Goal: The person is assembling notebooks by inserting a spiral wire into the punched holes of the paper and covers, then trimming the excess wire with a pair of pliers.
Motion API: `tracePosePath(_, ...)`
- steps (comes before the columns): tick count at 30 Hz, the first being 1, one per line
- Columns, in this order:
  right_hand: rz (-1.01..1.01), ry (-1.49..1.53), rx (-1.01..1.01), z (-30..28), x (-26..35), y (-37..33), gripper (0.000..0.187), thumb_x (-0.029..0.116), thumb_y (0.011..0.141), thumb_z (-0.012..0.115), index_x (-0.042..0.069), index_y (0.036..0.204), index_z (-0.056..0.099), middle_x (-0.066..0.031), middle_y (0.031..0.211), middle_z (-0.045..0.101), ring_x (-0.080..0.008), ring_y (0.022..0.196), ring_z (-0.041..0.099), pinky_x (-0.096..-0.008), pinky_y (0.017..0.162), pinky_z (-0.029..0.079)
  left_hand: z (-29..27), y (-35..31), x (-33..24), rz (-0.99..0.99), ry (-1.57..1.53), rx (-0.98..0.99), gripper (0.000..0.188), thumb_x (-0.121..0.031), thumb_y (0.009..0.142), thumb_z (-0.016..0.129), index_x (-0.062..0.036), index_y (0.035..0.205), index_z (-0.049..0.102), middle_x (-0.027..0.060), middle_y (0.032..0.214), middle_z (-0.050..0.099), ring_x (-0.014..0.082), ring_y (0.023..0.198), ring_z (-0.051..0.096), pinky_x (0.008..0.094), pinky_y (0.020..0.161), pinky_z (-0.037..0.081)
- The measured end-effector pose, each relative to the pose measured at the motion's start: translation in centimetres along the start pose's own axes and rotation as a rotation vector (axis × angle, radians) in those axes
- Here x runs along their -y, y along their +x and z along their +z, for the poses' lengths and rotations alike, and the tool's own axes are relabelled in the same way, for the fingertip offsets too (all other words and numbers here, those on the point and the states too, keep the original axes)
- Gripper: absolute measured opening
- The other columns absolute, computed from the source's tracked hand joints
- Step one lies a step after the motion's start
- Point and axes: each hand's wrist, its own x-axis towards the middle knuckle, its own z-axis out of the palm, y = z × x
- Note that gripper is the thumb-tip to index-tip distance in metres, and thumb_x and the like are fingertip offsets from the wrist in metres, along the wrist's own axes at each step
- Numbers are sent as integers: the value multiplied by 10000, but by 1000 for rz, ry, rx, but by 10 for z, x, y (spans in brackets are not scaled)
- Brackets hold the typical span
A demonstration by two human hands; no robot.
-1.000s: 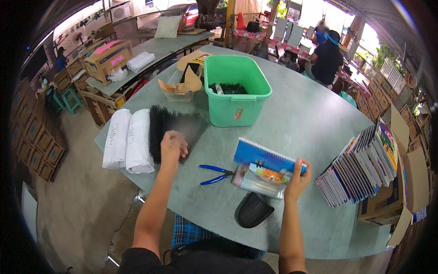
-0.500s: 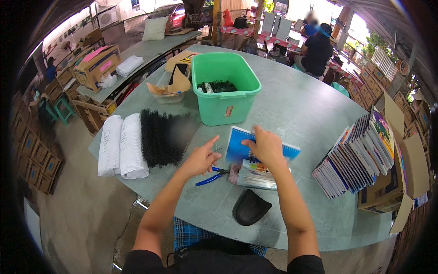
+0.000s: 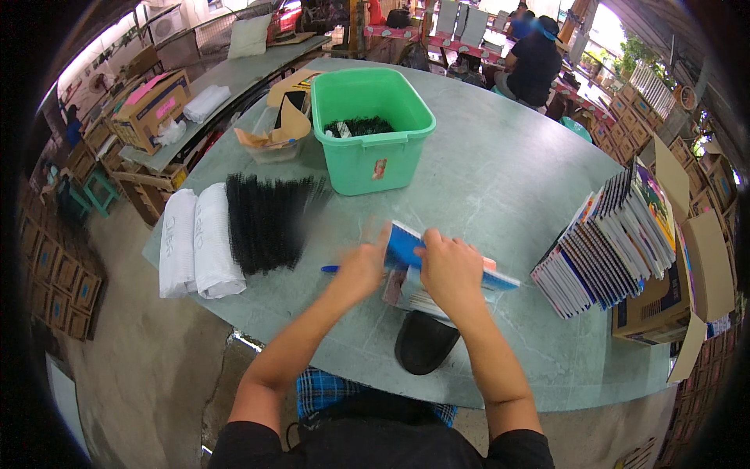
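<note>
My right hand [image 3: 453, 270] grips a blue-covered spiral notebook [image 3: 403, 245], holding it tilted above the table. Smeared by motion, my left hand [image 3: 363, 270] is at the notebook's left end; whether its fingers grip anything is unclear. Below the notebook lies a small stack of booklets [image 3: 426, 303], partly covered by my right hand. A blue handle [image 3: 330, 269] of the pliers pokes out beside my left hand, which hides the rest. Closer to me rests a black, rounded pad-like piece [image 3: 426, 344].
Black plastic spiral coils [image 3: 269, 227] lie at left beside two white wrapped bundles [image 3: 215, 242]. A green tub [image 3: 375, 160] holding black coils stands behind. Stacked spiral notebooks [image 3: 601, 250] and an open carton [image 3: 652, 309] are at right. Another person [image 3: 535, 66] sits far back.
My left hand has moved right, from beside the notebook to its left end, covering most of the pliers. The notebook has tipped in my right hand, and the view has shifted slightly.
</note>
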Motion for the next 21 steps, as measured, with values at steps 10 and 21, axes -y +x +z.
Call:
tracePosePath(10,-57,163,-76,8,-9,22,185,240,746,670,93,821,587,-53,728,620,-244,716,592,-372,656,402,-12,-3,1,30,-82,64,467,-137,853,516,-53,1300,409,265,796,611,438,759,596,521,657,453)
tracePosePath(21,-281,223,-478,35,-20,35,244,284,667,732,102,688,570,-36,655,594,-214,636,558,-355,575,375,-71,-19,-20,156,-810,-192,263,-208,876,586,-32,1071,604,66,775,644,96,671,574,249,609,461)
